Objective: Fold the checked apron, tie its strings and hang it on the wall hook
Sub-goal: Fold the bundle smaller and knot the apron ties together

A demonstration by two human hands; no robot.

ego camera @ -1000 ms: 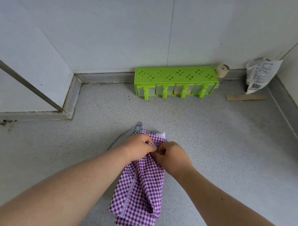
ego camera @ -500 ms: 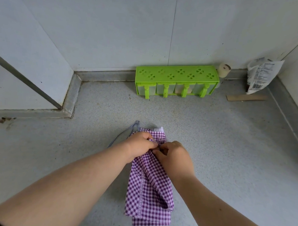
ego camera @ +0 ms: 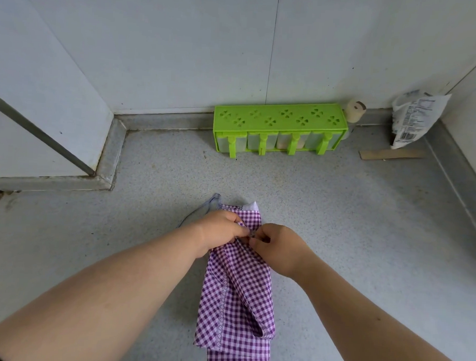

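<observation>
Checked apron [ego camera: 237, 295] is already folded into a narrow strip, lying at 6 o'clock on the grey counter [ego camera: 352, 226]. My left hand [ego camera: 221, 231] and right hand [ego camera: 279, 249] pinch its gathered top, apparently working the strings; whether a knot exists I can't tell. Hanging remains, no hook in view.

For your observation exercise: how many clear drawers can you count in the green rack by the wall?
4, side by side along the front of the green rack, left to right. None seem hidden.

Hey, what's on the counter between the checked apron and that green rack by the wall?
Nothing. In the head view, the speckled counter is bare between the apron and the green rack.
</observation>
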